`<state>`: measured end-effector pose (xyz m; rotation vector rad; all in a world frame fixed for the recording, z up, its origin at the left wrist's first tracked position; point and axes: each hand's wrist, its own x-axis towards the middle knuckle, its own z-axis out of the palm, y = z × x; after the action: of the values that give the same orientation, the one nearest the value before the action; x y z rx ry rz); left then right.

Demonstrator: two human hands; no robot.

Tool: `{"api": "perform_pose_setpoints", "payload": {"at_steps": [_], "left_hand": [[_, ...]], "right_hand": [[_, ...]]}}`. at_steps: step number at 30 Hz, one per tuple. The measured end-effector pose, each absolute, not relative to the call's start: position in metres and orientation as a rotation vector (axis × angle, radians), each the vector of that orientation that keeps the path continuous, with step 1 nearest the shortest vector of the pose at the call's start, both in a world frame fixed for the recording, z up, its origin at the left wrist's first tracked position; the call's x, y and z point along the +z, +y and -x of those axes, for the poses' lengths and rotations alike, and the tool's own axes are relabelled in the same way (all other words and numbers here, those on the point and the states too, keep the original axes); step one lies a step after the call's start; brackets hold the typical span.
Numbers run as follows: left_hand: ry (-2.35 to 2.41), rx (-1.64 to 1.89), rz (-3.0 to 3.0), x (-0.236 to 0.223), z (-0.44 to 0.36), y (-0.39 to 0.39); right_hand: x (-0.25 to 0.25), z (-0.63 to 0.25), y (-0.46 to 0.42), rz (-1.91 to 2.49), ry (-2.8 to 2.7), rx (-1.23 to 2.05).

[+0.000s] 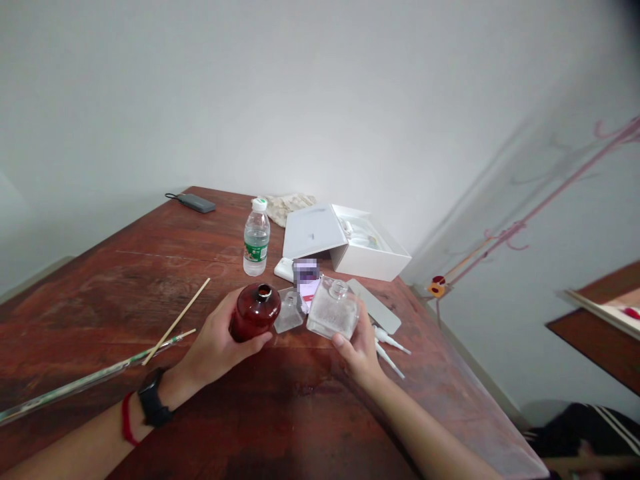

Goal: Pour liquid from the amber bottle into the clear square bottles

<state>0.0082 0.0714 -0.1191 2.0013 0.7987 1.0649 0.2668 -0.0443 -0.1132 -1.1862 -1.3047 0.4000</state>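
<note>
My left hand (pixel 220 337) is wrapped round a dark red glass bottle (pixel 255 313) with an uncapped neck. Held in my right hand (pixel 359 347) is a square clear glass bottle (pixel 333 310), also without a cap, tilted a little. The two bottles are apart, above the table. Between them and farther back, a second clear glass bottle (pixel 289 313) is on the table, touched by neither hand. Two white pump heads (pixel 391 341) with tubes lie just right of my right hand.
An open white box (pixel 373 257) and a water bottle (pixel 256 247) stand farther back. A phone (pixel 309 293) lies near the middle of the wooden table (pixel 220 240). Chopsticks (pixel 177 320) lie at left, a grey power bank (pixel 197 203) at the far left.
</note>
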Motion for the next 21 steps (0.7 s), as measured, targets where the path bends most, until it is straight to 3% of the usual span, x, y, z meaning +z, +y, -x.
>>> {"api": "perform_pose_setpoints", "payload": {"at_steps": [21], "left_hand": [[0.785, 1.02, -2.076, -0.1226, -0.0092, 0.0715]], "right_hand": [[-0.1156, -0.2702, -0.0459, 1.146, -1.318, 0.499]]}}
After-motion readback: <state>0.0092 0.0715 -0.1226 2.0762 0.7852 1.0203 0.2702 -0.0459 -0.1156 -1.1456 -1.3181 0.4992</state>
